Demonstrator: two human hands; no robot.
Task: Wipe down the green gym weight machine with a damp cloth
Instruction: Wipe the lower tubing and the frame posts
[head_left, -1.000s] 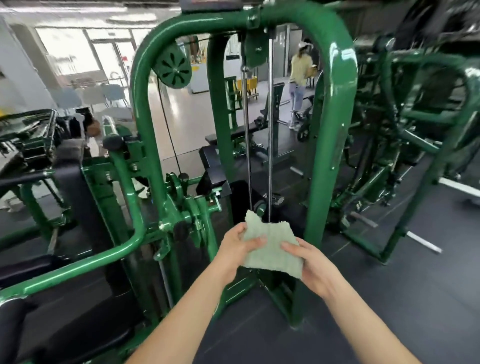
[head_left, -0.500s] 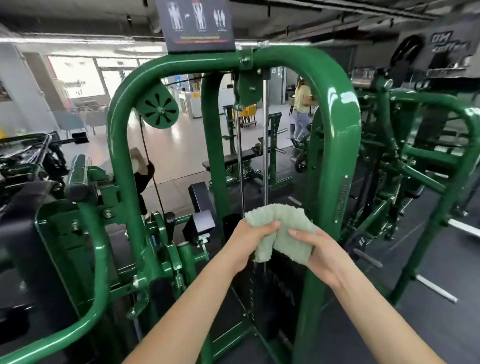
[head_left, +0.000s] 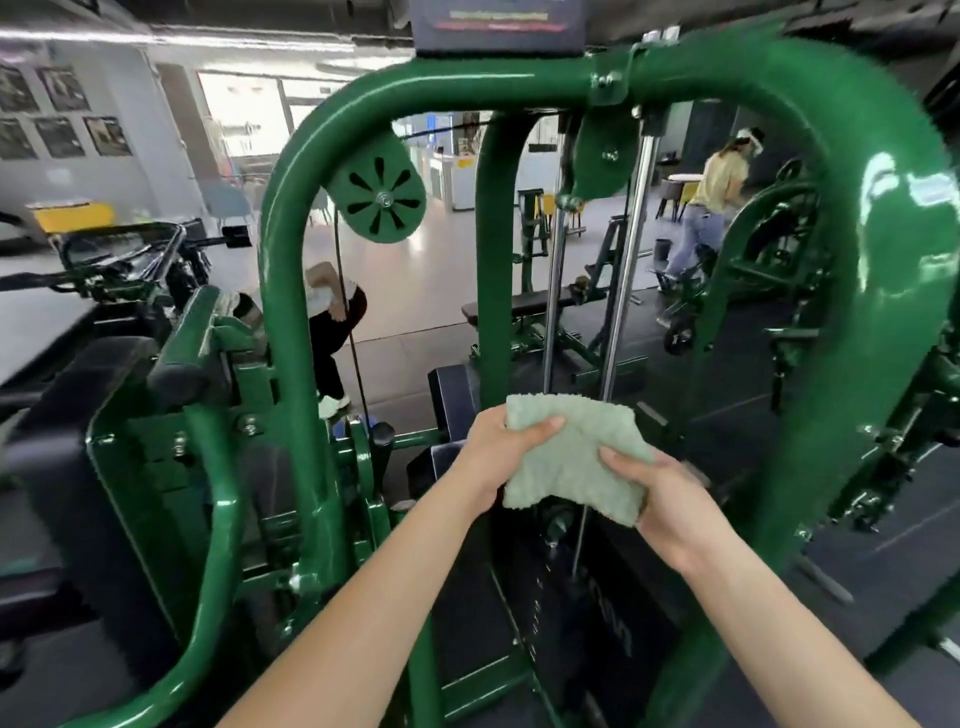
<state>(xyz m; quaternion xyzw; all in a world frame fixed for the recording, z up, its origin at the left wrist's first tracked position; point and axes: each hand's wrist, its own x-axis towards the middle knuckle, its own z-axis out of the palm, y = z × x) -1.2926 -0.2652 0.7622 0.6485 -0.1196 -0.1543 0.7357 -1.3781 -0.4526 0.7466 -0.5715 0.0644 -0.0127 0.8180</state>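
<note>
A pale green cloth (head_left: 566, 457), folded, is held between both hands in front of the green weight machine (head_left: 852, 291). My left hand (head_left: 493, 457) grips its left edge with the thumb across the top. My right hand (head_left: 670, 504) pinches its lower right corner, thumb on the front face. The cloth hangs in the air, apart from the arched frame. Behind it run two chrome guide rods (head_left: 623, 291) down to the black weight stack (head_left: 587, 613), and a green pulley wheel (head_left: 376, 195) sits under the arch at upper left.
A black padded seat (head_left: 62, 415) and a green lever arm (head_left: 218, 519) stand at the left. More green machines (head_left: 914, 415) crowd the right. A person in a yellow top (head_left: 714, 208) works at the back right, and another person (head_left: 332, 322) bends down behind the frame.
The view has closed in on the machine's arch. The cloth went from hanging flat to bunched, and is now spread wider between both hands, held higher against the frame opening.
</note>
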